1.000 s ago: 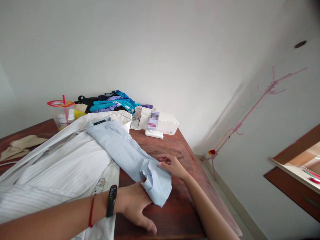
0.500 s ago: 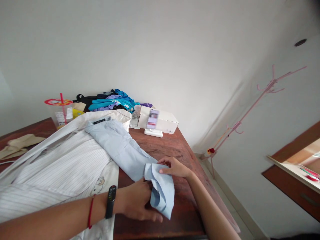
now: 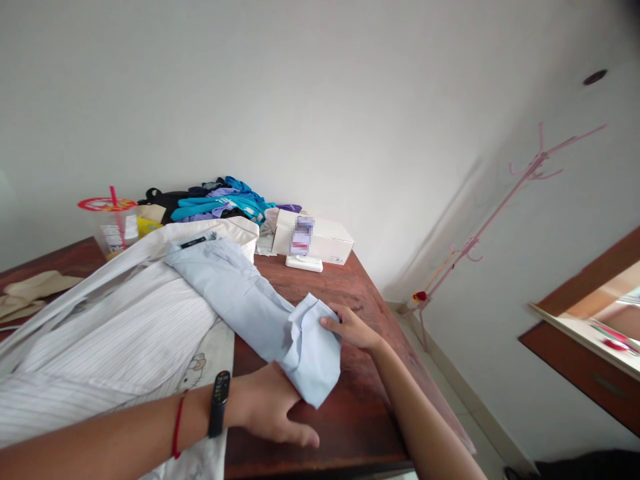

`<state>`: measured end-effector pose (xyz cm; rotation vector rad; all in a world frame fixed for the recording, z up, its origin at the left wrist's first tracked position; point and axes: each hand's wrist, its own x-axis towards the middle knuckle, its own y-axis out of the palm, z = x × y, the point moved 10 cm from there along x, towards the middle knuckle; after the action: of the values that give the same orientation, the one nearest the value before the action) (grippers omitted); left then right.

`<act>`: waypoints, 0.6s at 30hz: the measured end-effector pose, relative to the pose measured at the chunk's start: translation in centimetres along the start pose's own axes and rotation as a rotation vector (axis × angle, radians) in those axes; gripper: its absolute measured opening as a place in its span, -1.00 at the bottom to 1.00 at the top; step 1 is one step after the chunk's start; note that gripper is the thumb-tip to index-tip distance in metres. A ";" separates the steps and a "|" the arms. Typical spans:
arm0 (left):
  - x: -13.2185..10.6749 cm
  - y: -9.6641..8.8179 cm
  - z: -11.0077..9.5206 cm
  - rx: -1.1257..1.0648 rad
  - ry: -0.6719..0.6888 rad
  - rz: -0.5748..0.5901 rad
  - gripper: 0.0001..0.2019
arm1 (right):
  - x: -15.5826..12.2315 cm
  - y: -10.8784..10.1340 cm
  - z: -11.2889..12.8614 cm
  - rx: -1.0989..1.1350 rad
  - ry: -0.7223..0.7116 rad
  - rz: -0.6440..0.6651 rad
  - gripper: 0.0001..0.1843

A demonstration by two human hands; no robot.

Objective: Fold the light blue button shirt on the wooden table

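A light blue shirt [image 3: 235, 293] lies folded lengthwise across a brown wooden table [image 3: 350, 413], partly over a white striped shirt [image 3: 125, 333]. My right hand [image 3: 353, 328] pinches the blue shirt's lower end, which is turned up and back over itself. My left hand [image 3: 273, 410], with a black band and a red string on the wrist, grips the same end from the near side, its fingers tucked under the fabric and its thumb lying on the table.
At the table's far side stand a plastic cup with a red straw [image 3: 113, 227], a heap of blue and dark clothes [image 3: 220, 200] and a white box [image 3: 313, 240]. A beige cloth [image 3: 30, 293] lies far left. A pink coat stand [image 3: 480, 233] leans by the wall.
The blue shirt's lower end has been lifted and folded back toward the collar by both hands. The view has shifted slightly right.
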<state>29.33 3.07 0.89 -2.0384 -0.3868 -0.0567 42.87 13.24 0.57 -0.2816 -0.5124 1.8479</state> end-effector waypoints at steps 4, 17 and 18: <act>-0.5 1.5 0.8 0.032 -0.033 0.088 -0.05 | 0.6 -0.2 -1.2 -0.021 0.013 -0.129 -0.56; -0.4 -0.9 -4.0 0.488 -0.099 -0.006 -0.65 | 1.3 -0.7 -2.6 -0.291 0.073 -0.311 -0.60; -0.3 -1.5 -4.8 0.475 -0.017 -0.041 -0.63 | 1.3 -0.7 -2.6 -0.276 0.072 -0.310 -0.55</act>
<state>29.24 -0.55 4.40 -1.5634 -0.4088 0.0263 44.13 15.21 -1.36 -0.4274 -0.7196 1.4618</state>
